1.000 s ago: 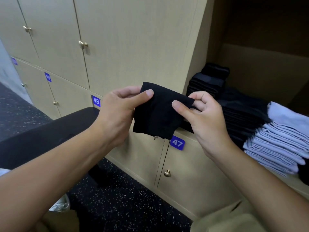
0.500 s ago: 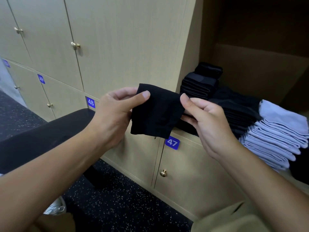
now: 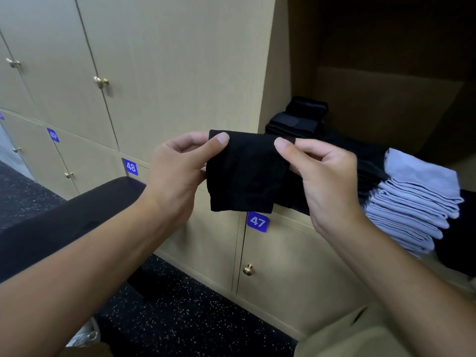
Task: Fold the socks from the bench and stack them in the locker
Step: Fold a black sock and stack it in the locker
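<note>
Black sock (image 3: pixel 244 173) folded into a flat rectangle, plain dark fabric, top edge level, bottom edge hanging loose. Held in the air in front of the open locker (image 3: pixel 386 104), just above the blue "47" label (image 3: pixel 257 221).

Left hand (image 3: pixel 177 173) pinches the sock's upper left corner: thumb on the near face, the other fingers curled behind the cloth. Right hand (image 3: pixel 327 173) pinches the upper right corner the same way, thumb tip on front, fingers bent behind.

Inside the locker: a stack of folded black socks (image 3: pixel 296 122) at the back left, more black ones spread behind the right hand, and a leaning pile of folded light blue socks (image 3: pixel 417 199) to the right. Black padded bench (image 3: pixel 77 215) sits lower left, under the left forearm. Label "48" (image 3: pixel 130 167) just above the bench end.
</note>
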The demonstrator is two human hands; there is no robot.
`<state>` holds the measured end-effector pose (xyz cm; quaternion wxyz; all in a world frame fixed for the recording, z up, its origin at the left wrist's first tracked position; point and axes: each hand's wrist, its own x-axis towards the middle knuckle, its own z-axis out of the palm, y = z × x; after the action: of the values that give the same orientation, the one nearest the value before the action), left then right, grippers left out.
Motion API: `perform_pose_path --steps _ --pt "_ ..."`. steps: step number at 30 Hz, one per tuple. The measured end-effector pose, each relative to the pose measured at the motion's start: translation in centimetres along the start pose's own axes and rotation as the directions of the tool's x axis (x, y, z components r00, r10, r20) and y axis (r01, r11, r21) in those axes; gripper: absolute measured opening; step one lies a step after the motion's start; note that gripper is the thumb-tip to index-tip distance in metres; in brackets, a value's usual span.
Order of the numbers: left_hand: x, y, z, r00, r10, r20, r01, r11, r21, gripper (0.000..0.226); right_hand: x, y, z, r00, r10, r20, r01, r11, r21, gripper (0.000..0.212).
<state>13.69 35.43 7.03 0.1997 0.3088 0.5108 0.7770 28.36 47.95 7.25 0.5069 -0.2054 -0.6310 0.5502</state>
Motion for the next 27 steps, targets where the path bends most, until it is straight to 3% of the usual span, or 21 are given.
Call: perform_pose_path --steps 9,14,21,24,27 --pt "2.0 -0.2 4.2 0.988 0.114 0.107 -0.126 0.986 0.107 0.008 1.6 -0.3 -2.6 0.994 -0.073 -0.08 0.071 0.997 -0.027 0.007" --pt "3.3 -0.1 7.1 0.986 0.098 0.134 -0.111 0.989 0.096 0.014 2.5 -0.7 -4.3 0.992 -0.049 -0.116 0.049 0.999 -0.007 0.027" --pt "4.6 0.4 10.7 0.88 0.031 0.474 -0.173 0.95 0.258 0.062 4.7 -1.6 -7.4 0.961 -0.036 -0.275 0.061 0.995 0.082 0.025" --pt "5.5 0.0 11.7 0.9 0.082 0.429 -0.254 0.898 0.36 0.057 5.0 -1.5 -8.7 0.963 0.004 -0.27 0.017 0.997 0.074 0.028" --pt "6.7 -0.2 13.4 0.941 0.077 0.328 -0.207 0.9 0.383 0.042 5.3 -1.4 -10.2 0.962 -0.003 -0.274 0.011 0.999 0.03 0.023"
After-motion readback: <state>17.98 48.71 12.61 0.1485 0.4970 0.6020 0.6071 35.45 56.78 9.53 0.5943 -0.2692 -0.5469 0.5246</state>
